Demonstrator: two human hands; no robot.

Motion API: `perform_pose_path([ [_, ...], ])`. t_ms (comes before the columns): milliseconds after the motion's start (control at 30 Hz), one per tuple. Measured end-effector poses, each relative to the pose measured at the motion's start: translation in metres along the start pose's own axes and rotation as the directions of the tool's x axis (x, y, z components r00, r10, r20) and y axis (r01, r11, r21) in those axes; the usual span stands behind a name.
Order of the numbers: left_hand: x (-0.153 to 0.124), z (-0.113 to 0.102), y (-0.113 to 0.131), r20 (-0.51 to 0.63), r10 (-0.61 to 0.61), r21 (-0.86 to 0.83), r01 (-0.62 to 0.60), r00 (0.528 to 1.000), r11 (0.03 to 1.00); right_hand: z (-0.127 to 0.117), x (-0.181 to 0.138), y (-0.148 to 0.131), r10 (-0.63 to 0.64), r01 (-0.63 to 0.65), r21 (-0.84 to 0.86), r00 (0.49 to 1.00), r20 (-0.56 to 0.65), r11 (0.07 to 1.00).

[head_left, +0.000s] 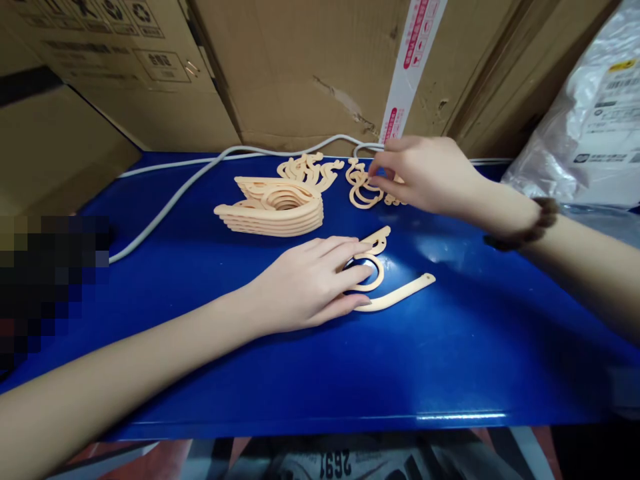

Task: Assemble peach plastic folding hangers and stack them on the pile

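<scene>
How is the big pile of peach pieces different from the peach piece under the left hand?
The pile is several curved pieces stacked up; the single piece lies flat alone. No hand touches the pile; the left hand presses its fingers on the single piece. The pile sits farther back, by the white cable; the single piece is nearer. Both are peach-coloured and on the blue table.

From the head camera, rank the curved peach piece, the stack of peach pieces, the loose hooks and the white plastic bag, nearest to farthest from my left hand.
1. Curved peach piece, under the fingertips of the left hand.
2. Stack of peach pieces, just behind it.
3. Loose hooks, farther back, at the right hand.
4. White plastic bag, far right.
</scene>
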State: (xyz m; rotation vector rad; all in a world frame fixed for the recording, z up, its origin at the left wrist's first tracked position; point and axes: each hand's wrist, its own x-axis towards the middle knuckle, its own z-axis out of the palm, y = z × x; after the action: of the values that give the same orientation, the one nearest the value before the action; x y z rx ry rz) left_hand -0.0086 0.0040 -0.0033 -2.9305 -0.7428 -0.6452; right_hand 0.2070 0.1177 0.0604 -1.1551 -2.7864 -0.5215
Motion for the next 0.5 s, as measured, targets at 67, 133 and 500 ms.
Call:
perform_pose_path([
  [67, 0.001, -0.001, 0.001, -0.021, -0.019, 0.023, 0.019, 1.0, 1.0, 0.008, 0.022, 0.004, -0.014, 0.015, -0.027, 0.999, 0.036, 1.0],
  [133, 0.0, -0.001, 0.002, -0.073, -0.059, 0.055, 0.063, 0.996, 0.996, 0.016, 0.041, 0.006, -0.018, 0.02, -0.053, 0.999, 0.037, 0.998],
  [500, 0.0, -0.001, 0.001, -0.095, -0.03, 0.061, 0.036, 0.995, 0.997, 0.039, 0.086, -0.004, -0.022, 0.027, -0.115, 0.999, 0.042, 0.993],
])
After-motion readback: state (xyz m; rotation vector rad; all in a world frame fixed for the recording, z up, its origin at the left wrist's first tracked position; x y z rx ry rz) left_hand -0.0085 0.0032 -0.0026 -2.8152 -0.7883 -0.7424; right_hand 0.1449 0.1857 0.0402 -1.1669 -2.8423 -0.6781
